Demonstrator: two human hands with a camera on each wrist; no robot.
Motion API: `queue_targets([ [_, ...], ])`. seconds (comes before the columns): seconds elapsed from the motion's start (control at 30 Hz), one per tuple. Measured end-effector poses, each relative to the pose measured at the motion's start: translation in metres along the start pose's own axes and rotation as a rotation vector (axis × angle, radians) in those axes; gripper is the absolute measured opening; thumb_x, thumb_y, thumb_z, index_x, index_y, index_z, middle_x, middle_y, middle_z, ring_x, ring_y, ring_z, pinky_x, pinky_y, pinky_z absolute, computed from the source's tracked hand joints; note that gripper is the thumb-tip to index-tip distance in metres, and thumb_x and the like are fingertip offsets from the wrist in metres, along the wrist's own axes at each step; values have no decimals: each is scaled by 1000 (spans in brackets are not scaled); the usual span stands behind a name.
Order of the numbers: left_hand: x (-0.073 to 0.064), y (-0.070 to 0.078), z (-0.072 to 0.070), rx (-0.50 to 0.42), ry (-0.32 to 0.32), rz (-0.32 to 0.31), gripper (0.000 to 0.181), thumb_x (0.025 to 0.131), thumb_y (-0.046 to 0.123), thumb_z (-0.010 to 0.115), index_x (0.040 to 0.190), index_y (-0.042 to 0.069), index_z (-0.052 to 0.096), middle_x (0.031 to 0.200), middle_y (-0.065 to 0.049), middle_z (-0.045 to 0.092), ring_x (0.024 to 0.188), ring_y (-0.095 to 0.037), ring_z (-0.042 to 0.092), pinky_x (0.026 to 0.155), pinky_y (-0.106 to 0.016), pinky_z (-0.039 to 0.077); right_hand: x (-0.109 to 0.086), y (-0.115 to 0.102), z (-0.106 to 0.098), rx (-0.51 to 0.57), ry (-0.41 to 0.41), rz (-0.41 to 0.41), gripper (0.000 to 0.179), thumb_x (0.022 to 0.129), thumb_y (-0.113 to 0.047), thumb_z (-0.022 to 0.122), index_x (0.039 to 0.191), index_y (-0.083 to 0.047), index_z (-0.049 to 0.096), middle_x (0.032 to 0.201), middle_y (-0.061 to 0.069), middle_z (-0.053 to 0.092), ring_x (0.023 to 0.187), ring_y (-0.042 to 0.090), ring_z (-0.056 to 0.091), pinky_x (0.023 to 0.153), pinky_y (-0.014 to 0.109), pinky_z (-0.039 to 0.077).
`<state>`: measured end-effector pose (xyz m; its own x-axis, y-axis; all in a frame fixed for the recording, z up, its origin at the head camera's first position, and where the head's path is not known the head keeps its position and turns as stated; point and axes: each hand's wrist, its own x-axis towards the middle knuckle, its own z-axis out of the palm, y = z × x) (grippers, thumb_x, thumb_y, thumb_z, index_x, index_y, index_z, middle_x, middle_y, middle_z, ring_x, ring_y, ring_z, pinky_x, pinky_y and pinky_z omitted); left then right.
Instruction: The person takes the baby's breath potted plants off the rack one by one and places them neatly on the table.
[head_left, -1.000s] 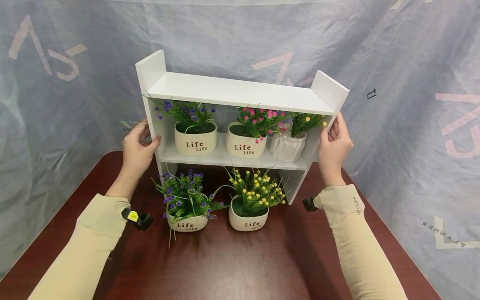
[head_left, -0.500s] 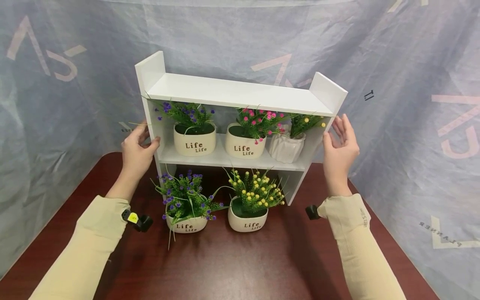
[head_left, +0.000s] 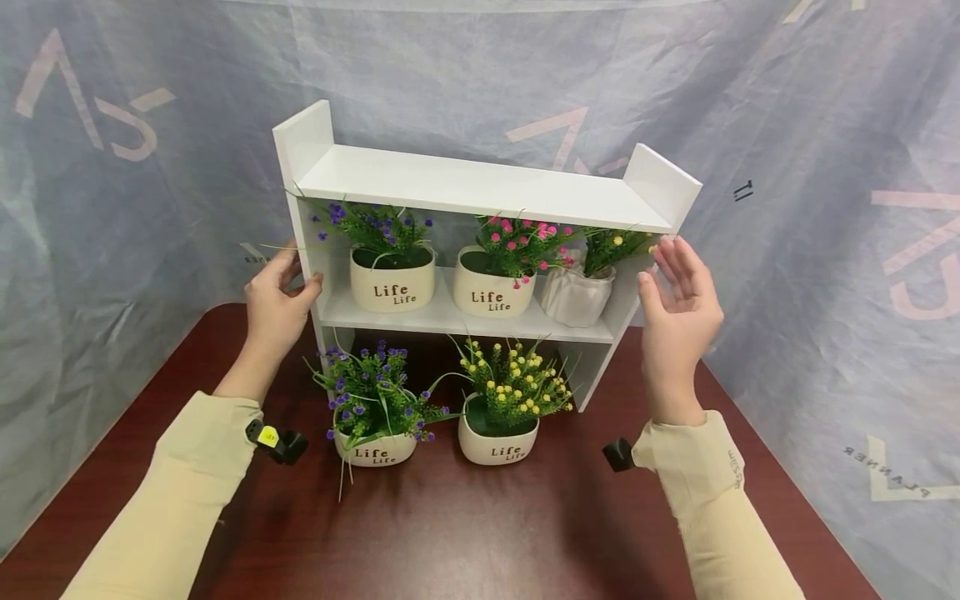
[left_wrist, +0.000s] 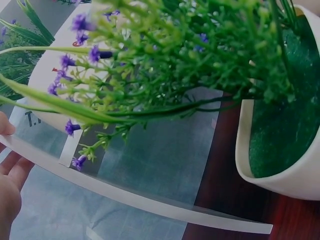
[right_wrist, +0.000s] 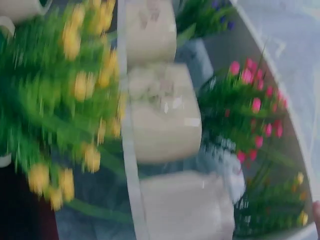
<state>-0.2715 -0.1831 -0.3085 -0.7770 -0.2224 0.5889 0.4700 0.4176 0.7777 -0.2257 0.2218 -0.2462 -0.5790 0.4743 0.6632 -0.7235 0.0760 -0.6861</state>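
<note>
A white two-tier shelf (head_left: pixel 480 185) stands on the table, its middle board holding potted artificial flowers. My left hand (head_left: pixel 276 296) grips the shelf's left side panel, thumb on the inner side and fingers outside; the left wrist view shows this panel (left_wrist: pixel 125 196) between them. Fingers extended, my right hand (head_left: pixel 681 321) is raised in front of the right side panel, holding nothing. Nearest to it is a white ribbed pot (head_left: pixel 576 297) with yellow flowers. Left of that are a cream pot with pink flowers (head_left: pixel 491 283) and a cream pot with purple flowers (head_left: pixel 392 282).
Two more cream pots, one with purple flowers (head_left: pixel 375 448) and one with yellow flowers (head_left: pixel 498 442), stand on the dark red table (head_left: pixel 480 533) at the shelf's lower front. A grey printed cloth (head_left: pixel 465 67) hangs behind and at both sides.
My right hand has let go of the shelf's right side panel, moved outward, then come down and toward me with fingers extended. My left hand keeps its grip; the pots have not moved.
</note>
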Motion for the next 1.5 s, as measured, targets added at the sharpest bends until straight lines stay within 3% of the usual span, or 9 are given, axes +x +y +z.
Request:
queue_targets([
  [0.1,0,-1,0,6,6,3,55,91,1,61,143,11,48,144,-10,51,127,-31,55,95,-33,53,-9,-6,9,43,-59,6,45,83,12,65,126,0,62,121,7,68,113,19,64,99,26,53],
  [0.23,1,-2,1,7,9,2,55,91,1,60,143,11,49,143,-12,52,126,-33,56,93,-29,54,-21,-8,20,33,-202,8,45,85,11,64,129,3,58,124,7,67,115,17,64,102,27,52],
  [0.43,1,-3,1,8,9,5,54,91,1,60,143,10,49,142,-12,54,125,-32,57,92,-27,54,-34,-6,35,-99,-411,-18,49,86,9,64,134,2,54,132,14,62,121,12,60,105,32,50],
  [0.6,1,-3,-1,10,4,-3,55,91,2,60,143,11,48,143,-13,53,126,-33,56,93,-30,54,-46,-3,47,-177,-524,-36,50,87,9,64,135,2,53,134,15,60,126,13,57,109,32,47],
  [0.93,0,-2,1,-1,12,-6,52,91,0,59,142,8,50,141,-15,54,127,-31,55,96,-37,52,-63,2,63,-155,-621,-5,48,87,8,64,134,4,54,134,16,60,127,20,56,108,28,47],
  [1.13,1,-3,5,-11,12,-22,52,91,0,58,142,7,49,141,-16,54,127,-31,55,98,-39,52,-69,4,71,-158,-664,10,47,87,6,65,133,-1,57,135,14,60,128,21,55,107,33,48],
  [1.5,0,-2,3,-20,17,-38,51,92,2,59,142,9,49,141,-17,53,127,-32,55,99,-45,51,-72,10,100,-246,-763,48,50,88,2,66,137,-5,54,137,14,57,129,23,54,106,27,49],
])
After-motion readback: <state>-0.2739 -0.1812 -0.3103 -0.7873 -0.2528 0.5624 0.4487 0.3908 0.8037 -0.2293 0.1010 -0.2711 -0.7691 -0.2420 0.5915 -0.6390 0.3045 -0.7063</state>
